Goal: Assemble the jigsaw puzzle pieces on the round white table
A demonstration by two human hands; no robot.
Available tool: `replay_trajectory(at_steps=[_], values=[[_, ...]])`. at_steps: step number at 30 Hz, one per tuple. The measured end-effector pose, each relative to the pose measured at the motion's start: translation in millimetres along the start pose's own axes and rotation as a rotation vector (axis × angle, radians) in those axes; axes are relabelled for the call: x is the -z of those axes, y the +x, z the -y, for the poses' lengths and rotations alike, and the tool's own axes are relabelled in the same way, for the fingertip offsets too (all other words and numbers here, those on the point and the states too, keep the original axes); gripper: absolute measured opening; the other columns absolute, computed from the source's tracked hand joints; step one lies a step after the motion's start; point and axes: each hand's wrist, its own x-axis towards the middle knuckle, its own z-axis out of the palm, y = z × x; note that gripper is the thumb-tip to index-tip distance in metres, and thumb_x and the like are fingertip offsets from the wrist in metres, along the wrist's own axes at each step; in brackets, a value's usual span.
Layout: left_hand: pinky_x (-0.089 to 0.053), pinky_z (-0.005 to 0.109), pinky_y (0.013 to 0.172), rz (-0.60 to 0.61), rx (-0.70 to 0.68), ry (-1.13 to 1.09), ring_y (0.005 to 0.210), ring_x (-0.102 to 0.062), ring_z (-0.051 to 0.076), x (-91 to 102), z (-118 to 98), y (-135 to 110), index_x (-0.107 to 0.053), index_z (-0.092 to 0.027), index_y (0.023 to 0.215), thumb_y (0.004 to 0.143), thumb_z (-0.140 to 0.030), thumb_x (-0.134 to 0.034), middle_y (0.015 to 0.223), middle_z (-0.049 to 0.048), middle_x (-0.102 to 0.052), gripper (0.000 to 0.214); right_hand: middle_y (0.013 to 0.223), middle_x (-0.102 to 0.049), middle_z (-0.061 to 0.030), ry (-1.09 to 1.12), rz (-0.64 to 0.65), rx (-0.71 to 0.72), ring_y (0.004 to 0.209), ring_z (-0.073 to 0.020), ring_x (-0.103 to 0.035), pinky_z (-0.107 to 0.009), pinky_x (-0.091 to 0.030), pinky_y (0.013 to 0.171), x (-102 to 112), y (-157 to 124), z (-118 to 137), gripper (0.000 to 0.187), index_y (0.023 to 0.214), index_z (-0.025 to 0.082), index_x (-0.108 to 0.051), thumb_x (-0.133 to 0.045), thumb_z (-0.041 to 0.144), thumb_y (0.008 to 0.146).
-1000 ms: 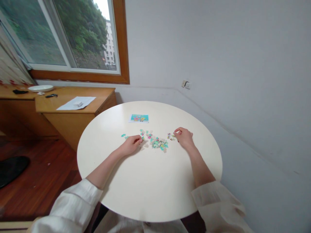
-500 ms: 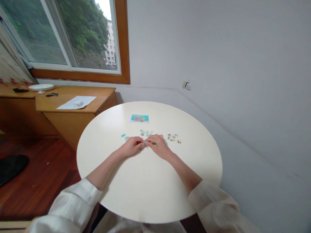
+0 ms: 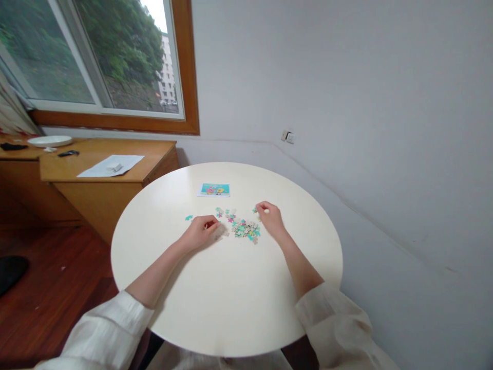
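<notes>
A heap of small jigsaw puzzle pieces [image 3: 246, 229], green, grey and some yellow, lies on the round white table [image 3: 227, 288]. My left hand [image 3: 199, 231] rests just left of the heap with its fingers curled and the thumb near the index finger. Whatever it may pinch is too small to make out. Beyond the heap on the right, my right hand [image 3: 272, 218] pinches a greenish puzzle piece [image 3: 254, 209] at its fingertips. That hand hides most of the pieces under it. Between the hands, a few loose pieces [image 3: 231, 218] lie behind the heap.
A picture card [image 3: 214, 190] with cartoon figures on blue-green lies at the table's far side. One green piece [image 3: 188, 218] sits beyond my left hand. At left, a wooden desk [image 3: 103, 187] bears a sheet of paper [image 3: 111, 166] and a white plate [image 3: 50, 141].
My hands have parted from over the heap, which now shows. The right hand has moved right and away from me, over the pieces there. The view has shifted slightly.
</notes>
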Motion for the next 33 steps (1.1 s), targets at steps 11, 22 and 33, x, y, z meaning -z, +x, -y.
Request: replay_trajectory(at_steps=[11, 22, 33], values=[[-0.032, 0.022, 0.053, -0.049, -0.002, 0.006, 0.055, -0.042, 0.01, 0.7, 4, 2, -0.06, -0.013, 0.067, 0.077, -0.038, -0.043, 0.057, -0.0001, -0.054, 0.031, 0.08, -0.069, -0.0026, -0.463, 0.113, -0.459, 0.077, -0.0196, -0.059, -0.031, -0.038, 0.07, 50, 16, -69, 0.023, 0.068, 0.023, -0.068, -0.052, 0.04, 0.07], [-0.033, 0.023, 0.051, -0.475, 0.225, 0.055, 0.051, -0.046, 0.012, 15.9, 25, 13, -0.056, -0.015, 0.062, 0.074, -0.033, -0.044, 0.053, -0.0002, -0.053, 0.024, 0.079, -0.069, -0.0012, -0.543, 0.098, -0.486, 0.082, -0.0211, -0.059, -0.037, -0.034, 0.08, 52, 16, -65, 0.013, 0.066, 0.024, -0.068, -0.063, 0.036, 0.063], [-0.045, 0.029, 0.071, -0.406, 0.164, 0.175, 0.072, -0.058, 0.016, 17.2, 38, 15, -0.064, -0.015, 0.089, 0.077, -0.018, -0.04, 0.083, 0.007, -0.065, 0.027, 0.068, -0.067, -0.0002, -0.356, 0.0, -0.285, 0.067, -0.0161, -0.059, -0.029, -0.038, 0.068, 33, 12, -47, 0.011, 0.067, 0.021, -0.064, -0.058, 0.03, 0.064]])
